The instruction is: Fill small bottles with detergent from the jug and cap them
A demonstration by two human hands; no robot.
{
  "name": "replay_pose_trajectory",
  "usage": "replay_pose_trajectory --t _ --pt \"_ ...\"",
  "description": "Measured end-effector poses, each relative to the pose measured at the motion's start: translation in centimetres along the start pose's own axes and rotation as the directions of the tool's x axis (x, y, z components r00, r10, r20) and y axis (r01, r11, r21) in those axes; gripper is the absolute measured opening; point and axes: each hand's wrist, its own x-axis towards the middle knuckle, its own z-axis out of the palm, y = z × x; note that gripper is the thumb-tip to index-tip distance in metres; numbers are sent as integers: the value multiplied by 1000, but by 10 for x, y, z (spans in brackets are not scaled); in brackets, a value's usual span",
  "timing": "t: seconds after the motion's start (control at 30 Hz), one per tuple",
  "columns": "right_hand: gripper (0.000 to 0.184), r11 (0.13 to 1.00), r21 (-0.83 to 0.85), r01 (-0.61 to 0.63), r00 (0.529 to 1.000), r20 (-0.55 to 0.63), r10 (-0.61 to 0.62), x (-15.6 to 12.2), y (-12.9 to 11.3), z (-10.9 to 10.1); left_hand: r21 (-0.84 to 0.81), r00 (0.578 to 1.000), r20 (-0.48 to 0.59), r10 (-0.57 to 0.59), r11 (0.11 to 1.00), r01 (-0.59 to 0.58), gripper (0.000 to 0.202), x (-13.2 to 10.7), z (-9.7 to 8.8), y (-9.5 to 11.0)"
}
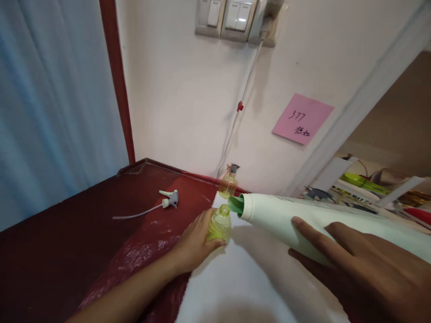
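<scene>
Right hand [373, 264] nearest, at near right: clamped on jug [279, 217], fingers spread along its near side. Left to right from here. Blue curtain [57, 98] at far left, beside a red post [116, 80]. Spray head [172, 198] lies loose on the red table [81, 202], its tube pointing left. Left hand [197, 242], to the right of it and nearer: clamped around bottle [220, 229]. Bottle clear yellow-green, upright, uncapped, over the white sheet [232, 282]. Spray bottle [229, 183], head fitted, stands beyond it, near the wall [175, 98]. Cord [249, 76] runs down the wall from the socket side of the switches [232, 18]. Jug pale green, tipped left; green spout [235, 204] projects from its mouth, tip just beside the bottle's neck. Contact: cannot tell. Flow: cannot tell. Pink note [303, 119] on wall, far right, marked "377". Rightmost: cluttered shelf, lime-green item [363, 183] among the contents.
</scene>
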Motion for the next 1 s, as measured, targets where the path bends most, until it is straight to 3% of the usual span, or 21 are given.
replay_pose_trajectory --t 0.07,0.17,0.27,0.37,0.47,0.57,0.67,0.77,0.87,1.0 --pt "37 1000 3 22 1000 -2 -22 1 -4 2 -6 1000 -4 -14 1000 14 72 1 0 0" --pt "36 994 89 -62 998 -26 65 3 -6 8 -7 1000 0 -2 1000 2 70 2 1 -4" --pt "39 939 268 -217 971 -38 236 4 -7 15 -30 1000 6 25 999 -24 71 2 2 -10" --pt "43 822 434 -368 911 -11 413 5 -5 24 -48 999 14 34 998 -34 70 3 2 -16" --pt "46 646 558 -521 803 64 593 4 -1 36 -26 1000 13 20 999 -20 69 4 2 -20" --pt "51 431 660 -615 641 99 761 7 2 52 3 1000 17 -2 1000 2 70 5 2 -20" --pt "54 222 777 -589 480 115 869 13 1 73 6 1000 25 -3 1000 3 71 6 2 -20" --pt "57 19 878 -479 358 176 917 20 -7 99 7 1000 24 -11 1000 10 72 6 1 -20" --pt "59 -67 908 -414 291 202 935 23 -17 125 18 1000 10 -2 1000 2 69 7 0 -21" --pt "59 -79 904 -420 270 207 940 21 -26 146 19 1000 15 21 1000 -22 70 7 0 -24"
